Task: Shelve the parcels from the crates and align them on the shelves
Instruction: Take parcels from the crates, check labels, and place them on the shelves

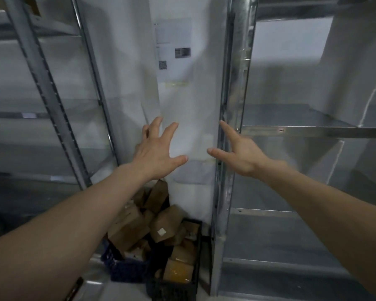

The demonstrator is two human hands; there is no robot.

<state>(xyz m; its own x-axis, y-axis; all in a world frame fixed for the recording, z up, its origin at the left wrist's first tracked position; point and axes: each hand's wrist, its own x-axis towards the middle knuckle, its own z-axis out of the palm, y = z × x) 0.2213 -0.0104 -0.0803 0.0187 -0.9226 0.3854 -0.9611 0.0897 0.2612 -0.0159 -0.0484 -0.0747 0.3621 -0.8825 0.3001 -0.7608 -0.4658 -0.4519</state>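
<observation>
Both hands, left hand [154,153] and right hand [239,155], are hovering spread and empty while the parcels [159,227] are lying heaped in the crates [172,285] directly below, nearer the left

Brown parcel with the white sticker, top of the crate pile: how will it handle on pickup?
The brown parcel looks boxy with flat faces, so probably stiff and easy to grip. It lies tilted on loose parcels in the black crate; lifting may shift neighbours. Paper-like wrap seems unlikely to slip. Weight unclear.
</observation>
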